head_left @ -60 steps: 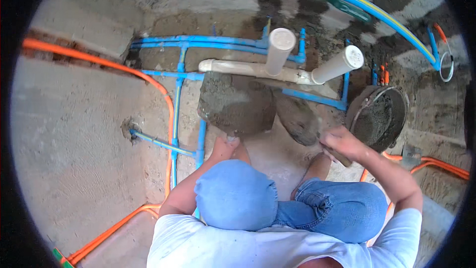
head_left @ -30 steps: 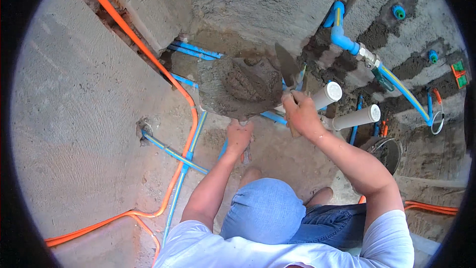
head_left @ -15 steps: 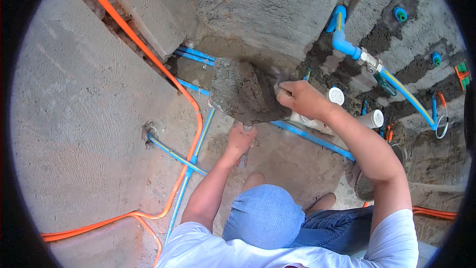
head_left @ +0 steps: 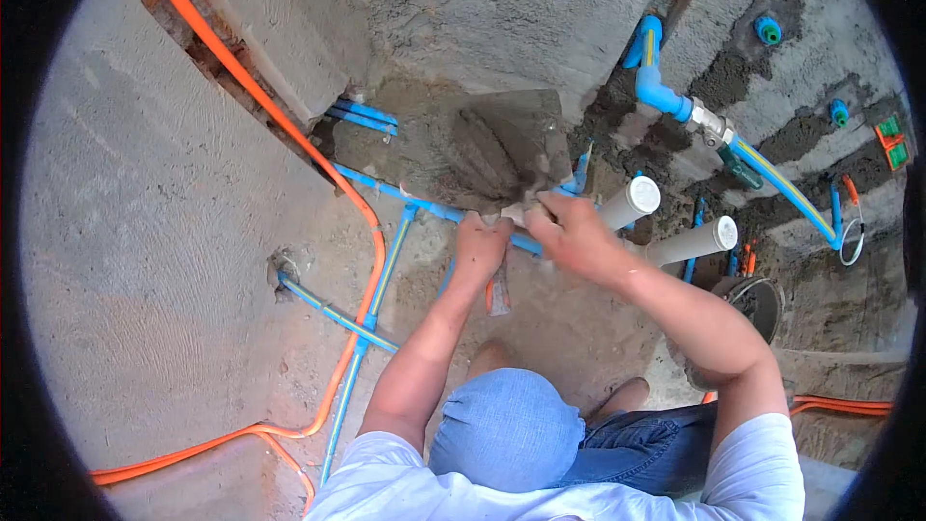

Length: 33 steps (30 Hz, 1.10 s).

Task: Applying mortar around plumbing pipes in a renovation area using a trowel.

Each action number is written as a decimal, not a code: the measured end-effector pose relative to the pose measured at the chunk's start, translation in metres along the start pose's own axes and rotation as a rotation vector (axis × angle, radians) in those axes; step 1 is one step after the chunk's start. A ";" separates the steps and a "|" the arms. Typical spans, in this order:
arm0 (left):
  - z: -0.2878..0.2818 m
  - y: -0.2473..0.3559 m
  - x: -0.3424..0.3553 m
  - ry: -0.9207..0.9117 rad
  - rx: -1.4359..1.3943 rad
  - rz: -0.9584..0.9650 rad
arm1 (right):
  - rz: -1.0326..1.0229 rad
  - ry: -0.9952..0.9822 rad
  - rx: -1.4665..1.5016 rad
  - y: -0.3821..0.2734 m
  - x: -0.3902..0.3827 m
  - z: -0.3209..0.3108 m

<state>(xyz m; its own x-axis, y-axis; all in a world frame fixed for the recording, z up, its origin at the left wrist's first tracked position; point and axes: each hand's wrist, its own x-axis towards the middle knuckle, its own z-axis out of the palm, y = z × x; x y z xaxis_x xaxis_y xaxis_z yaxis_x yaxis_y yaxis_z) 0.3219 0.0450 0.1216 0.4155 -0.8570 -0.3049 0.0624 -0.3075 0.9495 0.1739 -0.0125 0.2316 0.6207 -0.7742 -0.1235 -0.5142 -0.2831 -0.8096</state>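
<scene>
Wet grey mortar lies heaped on a flat grey board close to the far wall corner. My left hand is closed at the board's near edge, and a clear and red tool handle shows below that hand. My right hand is closed at the board's near right corner, its fingertips beside the left hand. What those right fingers grip is hidden. A blue water pipe runs along the floor, passing behind both hands.
Capped white pipes stand right of my right hand. A blue pipe with a metal valve crosses the right wall. An orange conduit bends down the left wall to the floor. A bucket stands near my right arm.
The mortar-covered board has turned and shifted right, uncovering more of the blue floor pipe. My right hand has come down toward the left; my left hand has shifted slightly right and up.
</scene>
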 end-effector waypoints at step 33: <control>0.039 -0.007 0.053 -0.329 0.012 -0.144 | -0.406 0.551 -1.007 0.044 -0.127 -0.159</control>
<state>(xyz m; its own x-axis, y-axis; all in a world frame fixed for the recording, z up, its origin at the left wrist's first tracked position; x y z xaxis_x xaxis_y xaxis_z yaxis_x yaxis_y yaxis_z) 0.3079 -0.0149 0.0962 0.0883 -0.8912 -0.4449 0.0878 -0.4380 0.8947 -0.0217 -0.0164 0.3027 0.6345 -0.5945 0.4940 -0.7223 -0.6835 0.1052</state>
